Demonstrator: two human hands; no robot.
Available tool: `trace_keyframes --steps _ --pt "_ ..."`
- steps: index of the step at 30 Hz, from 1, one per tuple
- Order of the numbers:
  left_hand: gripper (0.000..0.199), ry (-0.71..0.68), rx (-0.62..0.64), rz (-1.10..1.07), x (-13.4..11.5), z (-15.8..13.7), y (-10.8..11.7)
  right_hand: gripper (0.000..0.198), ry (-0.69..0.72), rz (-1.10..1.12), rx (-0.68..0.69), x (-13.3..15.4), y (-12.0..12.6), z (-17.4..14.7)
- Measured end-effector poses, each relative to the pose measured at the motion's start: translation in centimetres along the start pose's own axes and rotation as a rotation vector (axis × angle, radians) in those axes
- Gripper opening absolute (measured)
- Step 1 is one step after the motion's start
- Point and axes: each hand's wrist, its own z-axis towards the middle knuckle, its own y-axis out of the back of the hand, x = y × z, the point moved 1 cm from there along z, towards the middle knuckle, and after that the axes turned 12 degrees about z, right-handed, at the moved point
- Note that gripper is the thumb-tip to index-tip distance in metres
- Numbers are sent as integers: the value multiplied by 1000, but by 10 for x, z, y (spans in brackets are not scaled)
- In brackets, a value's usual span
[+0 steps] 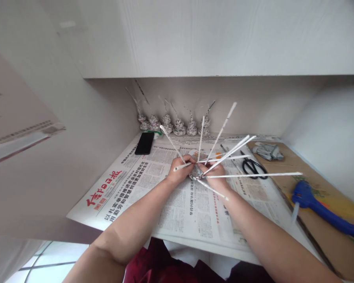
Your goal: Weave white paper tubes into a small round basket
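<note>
Between my two hands is a small woven piece [196, 178] of rolled newspaper, low over the newspaper sheet [171, 214]. Long white rolled-paper sticks [224, 125] fan out from it, pointing away, to the right and towards me. My left hand [180, 169] grips the left side of the piece, fingers closed, with a short paper tube end [179, 167] jutting out beside them. My right hand [216, 173] is closed on the right side, its fingertips pinching near the base of the sticks. The fingers partly hide the weave.
Several woven paper gourds [179, 127] line the back wall, with loose paper rods [224, 140] before them. A black phone [144, 143] lies left. To the right are black scissors [254, 169], a crumpled wad [268, 151] and a blue glue gun [318, 206] on cardboard [289, 161]. A cabinet [218, 39] overhangs.
</note>
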Motion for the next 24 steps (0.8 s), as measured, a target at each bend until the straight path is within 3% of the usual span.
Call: trace_keyframes --steps 5,8,13,19,24 --pt "5 6 33 -36 -1 1 -1 27 -52 81 -116 -1 -2 0" --pt "3 41 58 -67 3 2 -2 20 -108 113 -81 -2 -3 1" --pt "21 126 87 -103 9 4 -2 16 -93 50 -73 0 -3 -1" --pt "11 172 156 -92 3 2 1 16 -54 79 -29 -5 -4 -1" --pt "6 142 71 -34 2 0 -3 17 -52 132 0 -3 -9 -4"
